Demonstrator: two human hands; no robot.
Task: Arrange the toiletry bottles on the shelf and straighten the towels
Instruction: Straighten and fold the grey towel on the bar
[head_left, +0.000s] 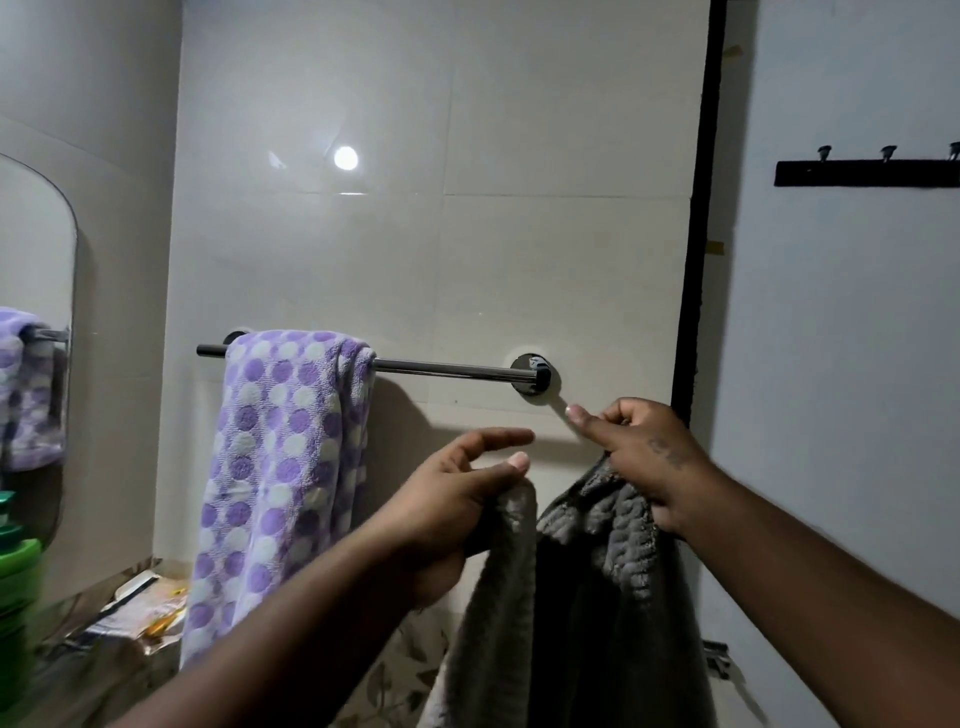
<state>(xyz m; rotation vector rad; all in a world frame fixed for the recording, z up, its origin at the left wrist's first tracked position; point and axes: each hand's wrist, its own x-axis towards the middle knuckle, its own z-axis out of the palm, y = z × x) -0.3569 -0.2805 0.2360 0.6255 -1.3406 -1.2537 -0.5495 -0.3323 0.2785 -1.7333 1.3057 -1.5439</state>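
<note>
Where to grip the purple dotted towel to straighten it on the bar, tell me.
Take the purple dotted towel by its bunched right edge just under the bar, coming from the right, where the bar is bare. The folds gather there, so pulling rightward would likely spread it flat.

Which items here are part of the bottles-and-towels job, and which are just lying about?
Job:
- grey towel, held up by left hand and right hand
- purple dotted towel, draped on the towel bar
- green bottles at the left edge

Lying about:
- mirror
- black hook rack, nothing hanging on it
- wrappers or papers on the ledge, too blurred to identify
</note>
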